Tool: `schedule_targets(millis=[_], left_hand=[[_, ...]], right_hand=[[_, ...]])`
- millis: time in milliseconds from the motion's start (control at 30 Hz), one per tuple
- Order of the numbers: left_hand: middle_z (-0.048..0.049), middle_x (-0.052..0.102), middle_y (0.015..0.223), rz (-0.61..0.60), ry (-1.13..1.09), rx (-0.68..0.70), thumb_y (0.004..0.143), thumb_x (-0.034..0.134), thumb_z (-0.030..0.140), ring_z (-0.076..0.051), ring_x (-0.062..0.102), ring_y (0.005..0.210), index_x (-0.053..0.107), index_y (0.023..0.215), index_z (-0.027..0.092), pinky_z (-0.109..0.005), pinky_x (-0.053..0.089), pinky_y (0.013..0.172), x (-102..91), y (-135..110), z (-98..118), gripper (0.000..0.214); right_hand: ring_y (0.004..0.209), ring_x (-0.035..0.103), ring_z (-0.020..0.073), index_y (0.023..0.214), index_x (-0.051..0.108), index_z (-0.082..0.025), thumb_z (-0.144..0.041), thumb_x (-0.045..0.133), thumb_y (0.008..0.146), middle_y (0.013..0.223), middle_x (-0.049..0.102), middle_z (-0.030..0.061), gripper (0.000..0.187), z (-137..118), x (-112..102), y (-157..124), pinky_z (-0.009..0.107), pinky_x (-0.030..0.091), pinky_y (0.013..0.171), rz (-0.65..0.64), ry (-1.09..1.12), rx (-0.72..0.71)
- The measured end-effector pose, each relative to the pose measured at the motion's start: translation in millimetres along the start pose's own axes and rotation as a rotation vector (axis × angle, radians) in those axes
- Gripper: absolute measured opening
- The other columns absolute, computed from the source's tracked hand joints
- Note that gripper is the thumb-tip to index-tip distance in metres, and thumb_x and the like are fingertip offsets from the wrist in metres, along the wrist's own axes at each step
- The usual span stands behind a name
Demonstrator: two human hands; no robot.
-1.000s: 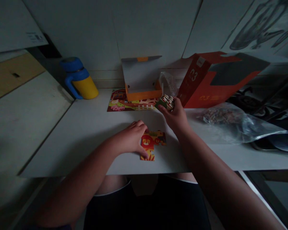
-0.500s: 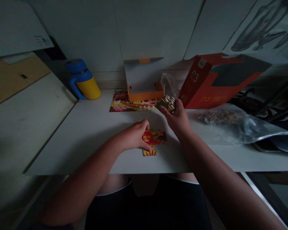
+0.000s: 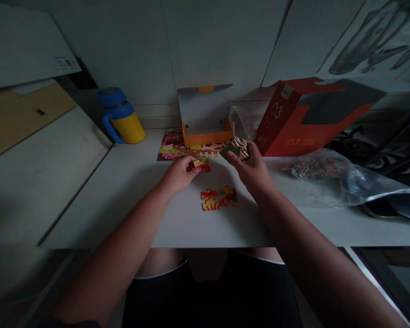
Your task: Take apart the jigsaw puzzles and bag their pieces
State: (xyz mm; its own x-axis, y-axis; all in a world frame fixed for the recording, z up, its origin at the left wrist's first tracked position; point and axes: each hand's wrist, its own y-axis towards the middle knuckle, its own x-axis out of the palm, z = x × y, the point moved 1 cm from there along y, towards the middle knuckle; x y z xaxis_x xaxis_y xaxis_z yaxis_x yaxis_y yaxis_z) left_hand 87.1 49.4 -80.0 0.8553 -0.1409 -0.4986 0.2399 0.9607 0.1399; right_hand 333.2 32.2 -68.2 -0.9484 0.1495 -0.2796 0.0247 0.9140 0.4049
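Between the thumb and fingers of my left hand (image 3: 181, 175) is a red and yellow puzzle piece (image 3: 202, 166), lifted off the tabletop. My right hand (image 3: 253, 166) is closed around a stack of puzzle pieces (image 3: 237, 149), green on the face that shows. On the table between my forearms lie joined puzzle pieces (image 3: 212, 201) in yellow, red and orange. Behind my hands, a colourful farm picture sheet (image 3: 171, 152) lies flat, partly covered by an open orange box (image 3: 208, 138).
A blue and yellow jug (image 3: 131, 125) stands at the back left. On the right are a large red box (image 3: 290, 118) and a clear plastic bag (image 3: 345, 182) with small bits inside. The white table (image 3: 123, 196) ends just before my lap.
My left hand has lifted the red and yellow piece away from the pieces on the table, moving back and left. The right hand still holds the stack in nearly the same place.
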Motion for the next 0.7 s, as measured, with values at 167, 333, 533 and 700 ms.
schedule_targets(millis=[167, 333, 533, 700], left_hand=[[-0.0092, 0.079, 0.109, 0.084, 0.129, 0.109, 0.091, 0.065, 0.016, -0.026, 0.072, 0.099, 0.073, 0.106, 0.02, -0.041, 0.054, 0.093, -5.1, 1, 5, 0.018], [-0.0075, 0.079, 0.106, 0.031, 0.129, 0.143, 0.091, 0.06, 0.011, -0.027, 0.072, 0.099, 0.075, 0.106, 0.021, -0.043, 0.054, 0.098, 0.5, 1, 4, 0.024], [-0.0061, 0.079, 0.112, -0.019, 0.148, 0.176, 0.094, 0.053, 0.013, -0.026, 0.072, 0.106, 0.075, 0.11, 0.022, -0.043, 0.054, 0.101, 3.9, 6, -3, 0.028], [-0.0067, 0.076, 0.125, -0.054, 0.062, 0.197, 0.096, 0.049, 0.011, -0.025, 0.069, 0.119, 0.07, 0.122, 0.024, -0.043, 0.05, 0.109, 10.7, 6, -6, 0.036]], right_hand=[[0.123, 0.066, 0.0315, 0.139, 0.058, -0.025, -0.053, 0.084, 0.083, 0.137, 0.068, 0.0116, 0.068, -20, 5, -6, 0.048, 0.055, 0.107, -0.368, 0.032, -0.127], [0.135, 0.058, 0.0339, 0.135, 0.068, -0.025, -0.045, 0.093, 0.074, 0.142, 0.059, 0.014, 0.068, -11, 12, -7, 0.051, 0.049, 0.116, -0.338, -0.177, -0.212], [0.142, 0.056, 0.0317, 0.154, 0.057, -0.028, -0.039, 0.089, 0.08, 0.154, 0.057, 0.0132, 0.081, 0, 18, -6, 0.05, 0.044, 0.121, -0.425, -0.254, -0.179], [0.139, 0.059, 0.0338, 0.158, 0.05, -0.024, -0.037, 0.09, 0.079, 0.154, 0.06, 0.0154, 0.09, -2, 22, -8, 0.052, 0.046, 0.117, -0.436, -0.276, -0.127]])
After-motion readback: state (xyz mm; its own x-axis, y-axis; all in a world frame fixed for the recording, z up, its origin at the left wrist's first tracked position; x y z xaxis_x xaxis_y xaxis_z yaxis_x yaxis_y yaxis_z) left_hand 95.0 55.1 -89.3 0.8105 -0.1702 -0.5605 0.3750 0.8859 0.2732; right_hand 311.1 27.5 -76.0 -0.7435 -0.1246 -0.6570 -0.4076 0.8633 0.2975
